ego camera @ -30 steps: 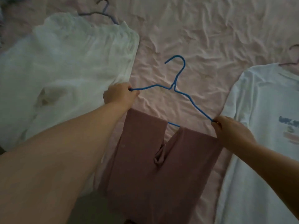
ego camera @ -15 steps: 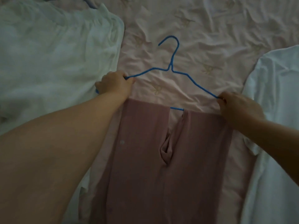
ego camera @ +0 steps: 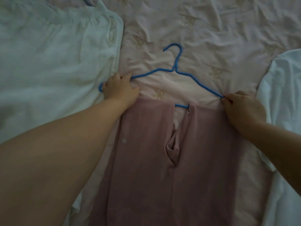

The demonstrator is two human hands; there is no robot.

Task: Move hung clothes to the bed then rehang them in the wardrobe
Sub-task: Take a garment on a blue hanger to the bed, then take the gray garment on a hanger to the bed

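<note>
Both hands clamp a blue wire hanger flat on the pink bedsheet: left hand and right hand gripping its ends, dusty-pink trousers draped over its bar; no legible writing.

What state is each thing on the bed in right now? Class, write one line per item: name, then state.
Blue hanger: flat on the bed, gripped at both ends.
Pink trousers: draped over the hanger's bar, spread flat.
Left hand: grips the hanger's left end.
Right hand: grips the hanger's right end.
White garment: lying left, crumpled.
White shirt: lying right.
Bedsheet: wrinkled.
</note>
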